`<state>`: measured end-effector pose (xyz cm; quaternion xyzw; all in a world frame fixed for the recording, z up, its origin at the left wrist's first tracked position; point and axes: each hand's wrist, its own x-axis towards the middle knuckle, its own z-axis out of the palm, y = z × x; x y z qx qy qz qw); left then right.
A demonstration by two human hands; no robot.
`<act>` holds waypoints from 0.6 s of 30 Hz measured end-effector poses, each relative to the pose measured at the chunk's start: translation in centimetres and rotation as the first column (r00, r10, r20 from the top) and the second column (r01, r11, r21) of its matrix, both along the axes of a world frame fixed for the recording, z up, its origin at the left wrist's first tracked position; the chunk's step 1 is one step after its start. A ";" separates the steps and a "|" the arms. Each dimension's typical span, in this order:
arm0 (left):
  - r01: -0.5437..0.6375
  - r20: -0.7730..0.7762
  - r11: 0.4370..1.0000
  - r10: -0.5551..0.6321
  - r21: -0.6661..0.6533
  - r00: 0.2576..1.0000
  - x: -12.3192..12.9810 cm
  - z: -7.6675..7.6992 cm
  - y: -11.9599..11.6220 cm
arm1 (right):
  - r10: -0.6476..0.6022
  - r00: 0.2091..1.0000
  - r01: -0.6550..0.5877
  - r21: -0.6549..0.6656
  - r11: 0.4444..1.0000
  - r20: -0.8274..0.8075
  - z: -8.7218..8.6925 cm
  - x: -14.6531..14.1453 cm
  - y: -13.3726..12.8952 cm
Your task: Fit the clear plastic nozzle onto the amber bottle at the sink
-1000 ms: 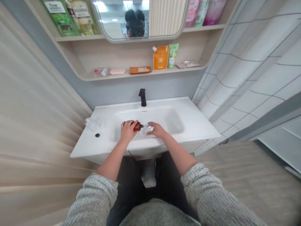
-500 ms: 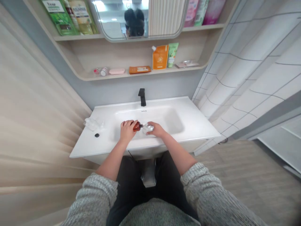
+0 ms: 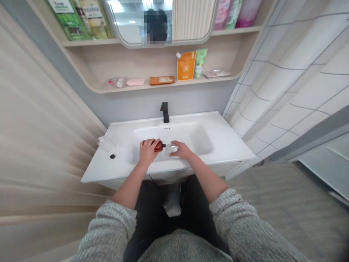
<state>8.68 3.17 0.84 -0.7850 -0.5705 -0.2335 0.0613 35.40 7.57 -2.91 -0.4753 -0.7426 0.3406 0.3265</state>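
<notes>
Over the white sink basin [image 3: 200, 140], my left hand [image 3: 147, 151] is wrapped round a brown bottle [image 3: 159, 146] that lies tipped on its side. Its dark neck points right, toward a small clear container [image 3: 171, 148] in my right hand [image 3: 181, 149]. The bottle's mouth is at or very near the container's opening; whether they touch I cannot tell. The clear container's lower part is partly covered by my right fingers. On the counter to the left lies a small round black cap [image 3: 112, 157]. Behind it sits a crumpled clear plastic item [image 3: 107, 143].
A black faucet [image 3: 165, 112] stands behind the basin. Above, a shelf [image 3: 136, 88] carries small bottles, a pink case [image 3: 135, 82], an orange packet [image 3: 162, 80], an orange pouch [image 3: 185, 66] and a green tube [image 3: 200, 63]. A mirror [image 3: 158, 22] hangs over it.
</notes>
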 end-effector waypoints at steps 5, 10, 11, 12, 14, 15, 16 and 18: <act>-0.004 -0.009 1.000 0.004 0.013 1.000 0.0 0.0 0.0 | -0.011 1.000 0.011 -0.002 1.000 -0.004 -0.2 -0.1 0.1; -0.002 -0.013 1.000 0.002 0.008 1.000 -0.1 0.0 0.0 | 0.001 1.000 -0.001 0.009 1.000 -0.014 -0.2 0.0 0.1; -0.003 -0.011 1.000 0.003 0.008 1.000 -0.1 0.0 0.0 | 0.002 1.000 -0.002 0.011 1.000 -0.015 -0.3 0.0 0.1; -0.003 -0.009 1.000 0.003 0.009 1.000 -0.1 0.0 0.0 | 0.003 1.000 -0.003 0.013 1.000 -0.015 -0.3 0.0 0.1; -0.004 -0.004 1.000 0.004 0.006 1.000 -0.1 -0.1 0.0 | 0.002 1.000 -0.002 0.013 1.000 -0.015 -0.3 0.0 0.1; -0.006 -0.003 1.000 0.006 0.003 1.000 0.0 -0.1 0.0 | -0.001 1.000 0.001 0.011 1.000 -0.014 -0.3 0.0 0.1; -0.007 -0.002 1.000 0.007 -0.001 1.000 0.0 -0.1 0.0 | -0.004 1.000 0.004 0.008 1.000 -0.013 -0.3 0.0 0.1; -0.008 0.000 1.000 0.008 -0.003 1.000 0.0 -0.1 0.0 | -0.006 1.000 0.006 0.003 1.000 -0.007 -0.3 0.0 0.0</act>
